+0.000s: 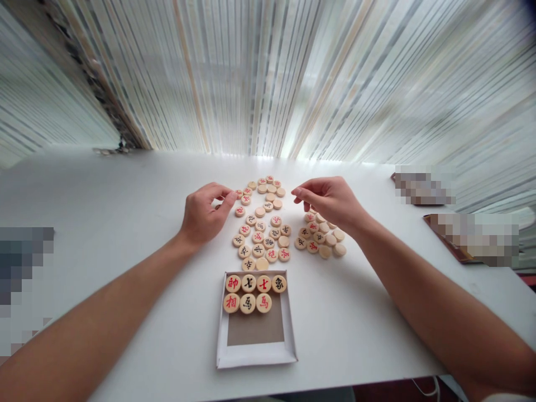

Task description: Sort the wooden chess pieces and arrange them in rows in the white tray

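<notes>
Round wooden chess pieces with red or black characters lie loose on the white table (125,223): a large cluster (263,229) in the middle and a smaller one (320,237) to its right. My left hand (205,215) rests at the large cluster's left edge, fingers curled, thumb and forefinger pinched by a red-marked piece (239,194). My right hand (330,201) hovers over the smaller cluster, fingers curled together pointing left; what they hold, if anything, I cannot make out. A shallow white box (255,353) near me holds several pieces in two rows at its far end.
A striped curtain hangs behind the table's far edge. Two flat brown objects, blurred over, lie at the right side of the table (452,245). Another blurred patch sits at the left edge. The table's near edge runs just below the box.
</notes>
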Available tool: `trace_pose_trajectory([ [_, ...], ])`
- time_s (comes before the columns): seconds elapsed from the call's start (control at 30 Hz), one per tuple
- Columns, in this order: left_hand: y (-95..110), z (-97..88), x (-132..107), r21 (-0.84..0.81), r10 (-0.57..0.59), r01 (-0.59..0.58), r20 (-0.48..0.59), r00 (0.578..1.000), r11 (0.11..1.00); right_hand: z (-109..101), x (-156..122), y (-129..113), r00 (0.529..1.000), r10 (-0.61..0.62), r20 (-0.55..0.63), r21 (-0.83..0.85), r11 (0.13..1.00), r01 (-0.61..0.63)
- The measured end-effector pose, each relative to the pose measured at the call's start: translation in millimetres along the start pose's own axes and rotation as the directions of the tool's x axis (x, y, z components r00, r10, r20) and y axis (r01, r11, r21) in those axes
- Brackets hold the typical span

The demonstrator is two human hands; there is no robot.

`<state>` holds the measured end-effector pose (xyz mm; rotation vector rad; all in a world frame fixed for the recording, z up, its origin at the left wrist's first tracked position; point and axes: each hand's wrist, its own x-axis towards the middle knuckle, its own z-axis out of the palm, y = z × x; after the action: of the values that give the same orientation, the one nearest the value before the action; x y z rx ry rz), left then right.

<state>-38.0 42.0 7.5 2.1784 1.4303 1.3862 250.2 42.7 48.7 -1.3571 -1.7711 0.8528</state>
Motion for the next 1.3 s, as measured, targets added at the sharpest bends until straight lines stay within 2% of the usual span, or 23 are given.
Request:
trace_pose_trajectory([
  [0.1,-1,-0.2,0,-0.016,-0.046,0.046,-0.003,0.999,0.999,-8,1,-1,0.998,0.028,0.057,-0.051,0.998,-0.025],
  [0.27,-1,0.1,1,-0.013,-0.079,0.079,0.003,0.997,0.997,-33,4,-1,0.999,0.042,0.029,-0.137,0.99,-0.037],
  [0.37,-1,0.2,1,0.001,-0.084,0.084,0.009,0.996,0.996,-41,3,-3,0.988,0.097,0.117,-0.195,0.978,-0.073],
  [0.43,-1,0.3,1,0.009,-0.087,0.087,0.014,0.996,0.996,-37,-1,-7,0.963,0.131,0.235,-0.252,0.965,-0.069],
  [0.5,0,0.6,1,0.013,-0.097,0.097,0.004,0.995,0.995,-27,-5,-13,0.935,0.122,0.333,-0.313,0.95,-0.012],
  [0.6,-1,1.9,0,0.001,-0.095,0.095,-0.01,0.995,0.995,-10,-13,-21,0.914,0.075,0.399,-0.379,0.921,0.089],
  [0.67,-1,3.0,0,-0.018,-0.084,0.084,-0.007,0.996,0.996,-2,-16,-24,0.904,0.072,0.422,-0.401,0.909,0.115],
  [0.83,-1,3.7,0,-0.033,-0.073,0.073,-0.005,0.997,0.997,5,-19,-23,0.897,0.14,0.419,-0.443,0.894,0.068],
  [1.17,0,6.4,2,-0.028,-0.075,0.075,-0.015,0.997,0.997,9,-17,-16,0.897,0.162,0.411,-0.433,0.901,0.035],
  [1.3,4,8.5,6,-0.101,-0.117,0.115,-0.019,0.993,0.988,11,-15,-11,0.95,0.058,0.307,-0.304,0.952,0.041],
])
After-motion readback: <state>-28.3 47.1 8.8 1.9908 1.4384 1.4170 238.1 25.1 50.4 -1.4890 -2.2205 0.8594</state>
